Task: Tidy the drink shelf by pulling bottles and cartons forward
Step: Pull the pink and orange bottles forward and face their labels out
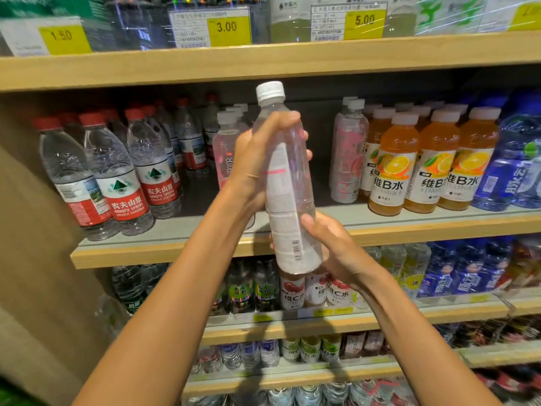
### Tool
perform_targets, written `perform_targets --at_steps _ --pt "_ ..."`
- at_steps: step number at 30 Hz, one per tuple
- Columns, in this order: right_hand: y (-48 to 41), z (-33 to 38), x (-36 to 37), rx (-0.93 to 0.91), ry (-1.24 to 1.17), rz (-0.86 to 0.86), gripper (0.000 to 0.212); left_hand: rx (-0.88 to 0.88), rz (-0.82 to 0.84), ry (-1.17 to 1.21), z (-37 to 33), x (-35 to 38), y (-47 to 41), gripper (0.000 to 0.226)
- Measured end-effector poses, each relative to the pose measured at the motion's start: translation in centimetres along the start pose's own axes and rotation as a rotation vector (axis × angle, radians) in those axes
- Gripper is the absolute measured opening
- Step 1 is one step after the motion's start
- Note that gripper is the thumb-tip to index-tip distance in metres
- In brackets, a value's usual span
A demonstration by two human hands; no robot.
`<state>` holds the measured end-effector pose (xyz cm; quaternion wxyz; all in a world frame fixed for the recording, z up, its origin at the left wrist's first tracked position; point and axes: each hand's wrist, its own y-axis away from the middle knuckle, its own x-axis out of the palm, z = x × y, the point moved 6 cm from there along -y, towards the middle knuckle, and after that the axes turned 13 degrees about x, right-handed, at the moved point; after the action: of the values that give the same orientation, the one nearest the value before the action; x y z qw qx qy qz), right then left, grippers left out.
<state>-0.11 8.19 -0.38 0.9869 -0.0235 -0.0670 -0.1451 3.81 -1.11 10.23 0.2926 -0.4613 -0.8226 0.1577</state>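
Bottle (pixel 288 183), clear and white-capped, is off the shelf (pixel 175 250): the left hand (pixel 257 159) grips its upper body and the right hand (pixel 330 247) clasps its base. Behind both hands a gap stands open, and pink bottles (pixel 225 153) behind the left hand sit back from the edge, so the fronting appears unfinished. Left of the left hand, red-capped bottles (pixel 123 183) read "NONGFU SPRING". Right of the right hand, orange bottles (pixel 389 171) read "维B水". Price tags (pixel 227 26) above show 1.50, 3.00 and 5.00.

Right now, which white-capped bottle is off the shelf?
The clear white-labelled bottle, gripped by left hand and right hand; the others stand on the grey shelf.
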Motion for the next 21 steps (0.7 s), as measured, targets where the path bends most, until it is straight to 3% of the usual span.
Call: perform_targets --at_steps 1,3,8,14,21 --pt "0.1 -0.2 0.4 0.051 -0.07 0.103 0.079 -0.065 0.122 0.131 0.0 0.6 0.0 0.032" --pt "0.3 -0.3 1.5 0.083 -0.1 0.27 0.083 -0.153 0.328 0.346 -0.1 1.8 0.2 0.043" --pt "0.0 0.7 3.5 0.037 -0.109 0.363 0.056 -0.27 0.567 0.632 0.2 3.4 1.2 0.053" --pt "-0.7 0.0 2.7 -0.026 -0.051 0.147 0.038 -0.185 0.453 0.536 0.7 1.9 0.3 0.045" --pt "-0.6 0.1 0.8 -0.096 0.191 -0.208 0.053 -0.052 0.246 0.039 0.7 -0.1 -0.4 0.028"
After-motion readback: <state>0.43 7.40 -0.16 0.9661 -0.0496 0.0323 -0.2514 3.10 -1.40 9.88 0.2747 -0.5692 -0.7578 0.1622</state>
